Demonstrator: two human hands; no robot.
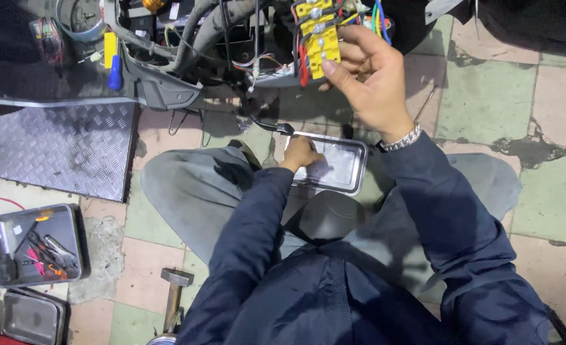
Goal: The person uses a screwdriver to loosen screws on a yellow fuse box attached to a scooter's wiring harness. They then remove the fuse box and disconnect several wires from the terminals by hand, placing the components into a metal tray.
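Note:
My right hand [371, 82] is raised toward the open scooter body and grips a yellow connector block [319, 38] with red, blue and green wires running out of it. A metal watch sits on that wrist. My left hand [300, 153] reaches down into a shallow metal tray [353, 167] on the floor between my knees, fingers curled on its bottom; whether it holds anything small is hidden. Both arms wear dark blue sleeves.
A stripped scooter frame [168, 83] with hoses and loose wiring fills the top. A chequer-plate ramp [59, 150] lies at left. Another tray with tools [72, 220] sits at lower left, an empty tray [30, 316] below it, and a hammer [175, 281] on the tiled floor.

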